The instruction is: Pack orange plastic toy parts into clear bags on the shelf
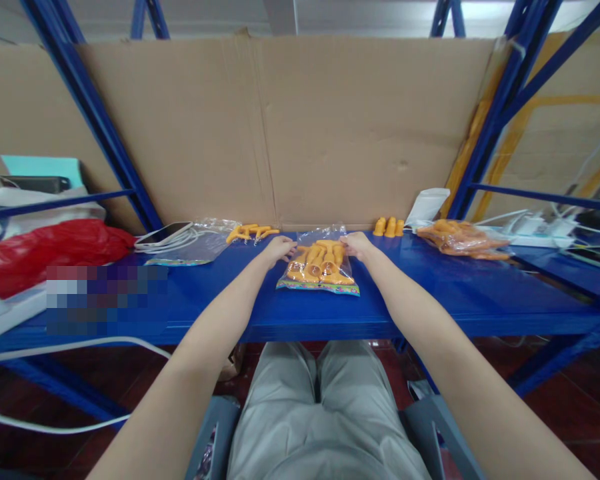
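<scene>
A clear plastic bag [319, 263] filled with several yellow-orange plastic parts lies on the blue table, its colourful printed edge towards me. Some of the parts look like hollow handles or cones. My left hand [281, 249] has its fingers closed on the bag's upper left side. At the upper right corner, my right hand [358, 245] pinches the clear film. Both forearms reach forward over the table's front edge. The fingertips are small in view and partly hidden by the bag.
Yellow hook-like pieces [253, 233] lie left of the bag, beside a flat plastic bag [200, 248] and a white cable [173, 239]. Three yellow cone-shaped pieces [391, 227] stand back right, near another filled bag [457, 239]. A red bag [55, 252] is far left; cardboard [330, 133] backs the table.
</scene>
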### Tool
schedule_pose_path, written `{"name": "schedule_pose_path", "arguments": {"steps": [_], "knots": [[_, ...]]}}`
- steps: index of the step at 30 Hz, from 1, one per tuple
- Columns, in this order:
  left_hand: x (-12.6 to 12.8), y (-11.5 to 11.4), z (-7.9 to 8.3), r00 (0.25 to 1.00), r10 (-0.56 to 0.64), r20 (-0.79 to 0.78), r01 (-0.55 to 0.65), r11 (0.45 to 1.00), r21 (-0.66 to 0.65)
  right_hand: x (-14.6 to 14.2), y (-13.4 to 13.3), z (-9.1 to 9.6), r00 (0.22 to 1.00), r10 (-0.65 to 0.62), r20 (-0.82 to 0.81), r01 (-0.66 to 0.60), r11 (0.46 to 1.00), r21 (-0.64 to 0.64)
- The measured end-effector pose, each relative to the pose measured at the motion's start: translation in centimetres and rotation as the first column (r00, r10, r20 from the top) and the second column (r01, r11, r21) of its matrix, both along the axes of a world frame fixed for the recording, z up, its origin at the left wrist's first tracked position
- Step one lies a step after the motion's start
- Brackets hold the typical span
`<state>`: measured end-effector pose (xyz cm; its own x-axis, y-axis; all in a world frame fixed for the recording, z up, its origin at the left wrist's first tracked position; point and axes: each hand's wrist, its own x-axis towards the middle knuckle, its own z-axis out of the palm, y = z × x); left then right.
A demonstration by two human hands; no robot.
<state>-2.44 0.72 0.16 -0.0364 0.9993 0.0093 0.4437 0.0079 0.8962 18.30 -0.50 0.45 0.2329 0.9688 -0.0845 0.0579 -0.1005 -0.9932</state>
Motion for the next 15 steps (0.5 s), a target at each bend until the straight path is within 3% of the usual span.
{"name": "schedule_pose_path", "arguments": {"steps": [3, 9, 15], "knots": [[-0.1, 0.1, 0.0, 0.993, 0.028, 0.114, -0.025, 0.999, -0.023, 0.1, 0.1, -0.1, 0.999, 0.027, -0.041, -0.027, 1.0, 0.0], [-0.8, 0.3, -0.2, 0.961, -0.019, 0.277, 0.032, 0.999, -0.042, -0.1, 0.0, -0.2, 0.978, 0.114, -0.175, -0.11, 0.993, 0.033], [-1.4, 0.8, -0.7, 0.952, -0.016, 0.305, 0.035, 0.998, -0.057, -0.1, -0.2, -0.1, 0.971, 0.191, -0.145, -0.189, 0.982, 0.023]]}}
